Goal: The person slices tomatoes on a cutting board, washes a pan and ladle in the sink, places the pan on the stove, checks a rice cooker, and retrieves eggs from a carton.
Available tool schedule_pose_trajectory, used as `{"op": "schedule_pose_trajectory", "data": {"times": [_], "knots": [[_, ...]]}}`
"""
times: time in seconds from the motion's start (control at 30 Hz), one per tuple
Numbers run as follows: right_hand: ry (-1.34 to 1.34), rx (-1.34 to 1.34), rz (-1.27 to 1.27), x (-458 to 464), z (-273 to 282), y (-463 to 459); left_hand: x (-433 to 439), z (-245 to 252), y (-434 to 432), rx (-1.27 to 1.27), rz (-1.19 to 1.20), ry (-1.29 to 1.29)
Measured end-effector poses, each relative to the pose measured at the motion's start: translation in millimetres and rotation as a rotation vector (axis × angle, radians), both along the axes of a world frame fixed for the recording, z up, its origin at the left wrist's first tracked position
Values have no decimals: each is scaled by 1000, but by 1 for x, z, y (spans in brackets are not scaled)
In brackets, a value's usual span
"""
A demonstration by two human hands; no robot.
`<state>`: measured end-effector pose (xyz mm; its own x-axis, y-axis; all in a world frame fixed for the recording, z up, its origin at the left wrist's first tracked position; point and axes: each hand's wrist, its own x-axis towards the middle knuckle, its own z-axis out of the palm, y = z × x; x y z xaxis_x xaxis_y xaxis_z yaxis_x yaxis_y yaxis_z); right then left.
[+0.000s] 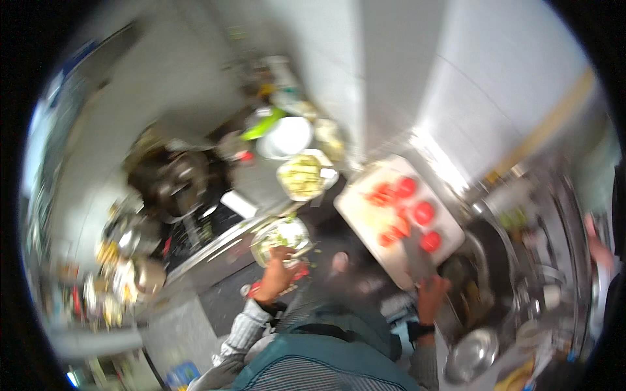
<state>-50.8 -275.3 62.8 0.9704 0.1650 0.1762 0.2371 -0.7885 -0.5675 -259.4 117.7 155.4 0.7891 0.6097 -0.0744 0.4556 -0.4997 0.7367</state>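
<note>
My right hand (433, 298) grips a broad-bladed kitchen knife (419, 256), its blade lying over the lower right part of a white cutting board (359, 222). Red tomatoes lie on the board: several rounded pieces, among them one tomato piece (423, 213), along its right side, and cut tomato (381, 194) towards the left. My left hand (278, 278) is at the near rim of a round pale container (298, 234) with green scraps in it. Blur hides whether those fingers hold the rim or only hover over it.
A bowl of chopped pale-green food (301, 176) and white bowls (291, 134) stand behind. To the left is a stove with a dark wok (181, 181); a steel pot (146, 278) sits nearer. Right of the board lie a sink (499, 273) and a metal bowl (472, 354). Another person's hand (599, 247) shows far right.
</note>
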Motion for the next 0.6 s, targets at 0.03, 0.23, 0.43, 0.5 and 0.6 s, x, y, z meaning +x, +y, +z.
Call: {"op": "schedule_pose_trajectory", "data": {"times": [0.03, 0.23, 0.43, 0.5, 0.6], "knots": [[42, 24, 28, 2, 5, 3, -14, 4, -2, 15, 47, 124], [-26, 97, 212, 13, 32, 55, -105, 18, -5, 119, 353, 107], [-69, 80, 407, 2, 56, 147, -193, 15, -3, 88, 595, 97], [-158, 158, 515, -9, 60, 187, -220, 12, 1, 83, 628, 72], [-78, 186, 612, -41, 62, 246, -257, 2, 21, 65, 696, 41]]}}
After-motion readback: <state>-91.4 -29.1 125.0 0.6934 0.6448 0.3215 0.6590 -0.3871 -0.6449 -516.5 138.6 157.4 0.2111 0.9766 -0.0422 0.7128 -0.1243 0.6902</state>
